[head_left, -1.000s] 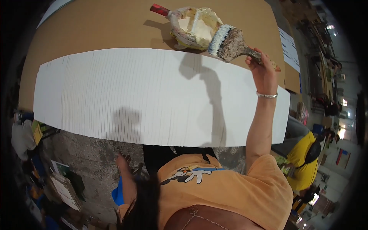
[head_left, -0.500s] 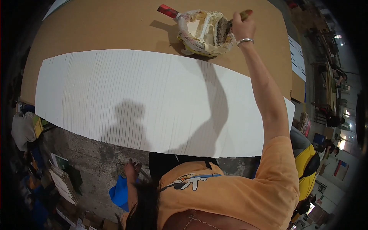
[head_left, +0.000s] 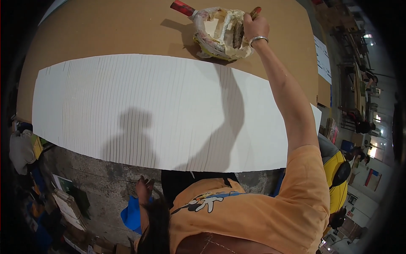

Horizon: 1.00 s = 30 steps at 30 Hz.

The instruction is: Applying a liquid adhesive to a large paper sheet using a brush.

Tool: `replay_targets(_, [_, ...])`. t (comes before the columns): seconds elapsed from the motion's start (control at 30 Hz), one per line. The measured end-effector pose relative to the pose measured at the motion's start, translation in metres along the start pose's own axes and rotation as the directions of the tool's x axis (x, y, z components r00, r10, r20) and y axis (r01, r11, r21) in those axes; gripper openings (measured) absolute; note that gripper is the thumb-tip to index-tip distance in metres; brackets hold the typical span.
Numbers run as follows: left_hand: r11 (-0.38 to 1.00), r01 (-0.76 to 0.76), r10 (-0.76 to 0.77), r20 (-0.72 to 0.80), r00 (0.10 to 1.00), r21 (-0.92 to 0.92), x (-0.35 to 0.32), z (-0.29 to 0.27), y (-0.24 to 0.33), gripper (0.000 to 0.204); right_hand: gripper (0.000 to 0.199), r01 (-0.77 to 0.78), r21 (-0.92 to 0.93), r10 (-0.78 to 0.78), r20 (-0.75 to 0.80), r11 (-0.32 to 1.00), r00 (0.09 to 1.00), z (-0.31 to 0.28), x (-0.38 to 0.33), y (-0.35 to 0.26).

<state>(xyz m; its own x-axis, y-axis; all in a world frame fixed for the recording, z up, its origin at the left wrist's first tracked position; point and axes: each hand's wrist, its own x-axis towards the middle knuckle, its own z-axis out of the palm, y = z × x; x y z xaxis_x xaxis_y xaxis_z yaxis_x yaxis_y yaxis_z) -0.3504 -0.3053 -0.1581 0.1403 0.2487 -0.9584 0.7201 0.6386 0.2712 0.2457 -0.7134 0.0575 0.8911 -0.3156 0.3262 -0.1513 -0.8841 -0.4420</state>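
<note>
My right hand is closed round the handle of a broad brush. The bristles are down inside a paste-smeared pot, near its right side. Pale paste crusts the pot's rim, and a white strip lies across its mouth. A red handle sticks out from the pot's left. Nearer to me, white sheets lie overlapped in a long fanned row, their edges showing as thin lines. My left hand hangs low beside the table's near edge, fingers loosely apart, holding nothing I can see.
The pot and sheets rest on a brown board tabletop. A blue thing is below my left hand. On the floor at left lean flat boards. At right are a yellow thing and a room with several people at benches.
My right hand and the brush have moved left within the pot, and the brush handle stands more upright. My left hand still hangs low.
</note>
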Motion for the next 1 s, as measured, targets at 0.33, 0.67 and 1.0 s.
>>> replay_targets(0.33, [0.979, -0.137, 0.160, 0.150, 0.976, -0.152, 0.019, -0.015, -0.026, 0.051, 0.041, -0.035, 0.317, 0.051, -0.043, 0.948, 0.998, -0.026, -0.005, -0.026])
replay_targets(0.67, [0.985, -0.171, 0.170, 0.059, 0.984, 0.013, 0.002, 0.011, -0.017, 0.051, 0.032, -0.116, 0.665, 0.138, 0.020, 0.738, 0.990, -0.040, -0.013, -0.036])
replay_targets(1.0, [0.992, -0.016, 0.017, -0.004, 1.000, 0.129, 0.003, 0.030, -0.006, 0.051, 0.030, -0.180, 0.868, 0.244, 0.071, 0.462, 0.967, -0.040, -0.013, -0.019])
